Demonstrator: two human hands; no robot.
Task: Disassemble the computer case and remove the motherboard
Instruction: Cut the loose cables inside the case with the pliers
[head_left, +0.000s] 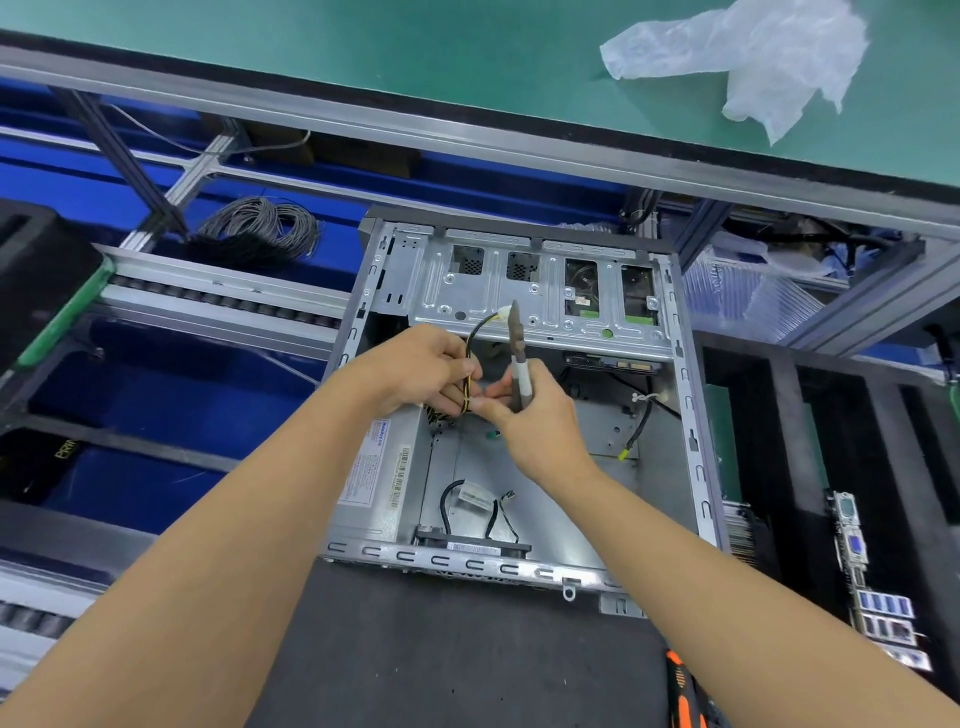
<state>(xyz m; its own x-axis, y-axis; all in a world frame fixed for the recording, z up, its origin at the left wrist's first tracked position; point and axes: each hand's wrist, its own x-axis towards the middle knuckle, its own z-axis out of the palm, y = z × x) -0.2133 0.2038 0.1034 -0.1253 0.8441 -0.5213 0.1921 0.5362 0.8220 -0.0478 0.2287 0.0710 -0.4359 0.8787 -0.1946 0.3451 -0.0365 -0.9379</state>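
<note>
Grey sheet metal makes up the open computer case (691, 415), lying on a dark mat (441, 649) on the counter, its inside bare down to the floor panel. At the middle of the case the left hand (421, 371) has its grip curled round a black-and-yellow cable (475, 338) ending in a white plug at about 1 o'clock of that hand. Touching it at 3 o'clock, the right hand (540, 421) grips a pair of cutters (519, 358), tip pointing to 12 o'clock. A power supply (384, 467) sits at the case's 8 o'clock. A circuit board (878, 587) lies outside at 4 o'clock. Crumpled plastic (748, 57) rests at 1 o'clock.
</note>
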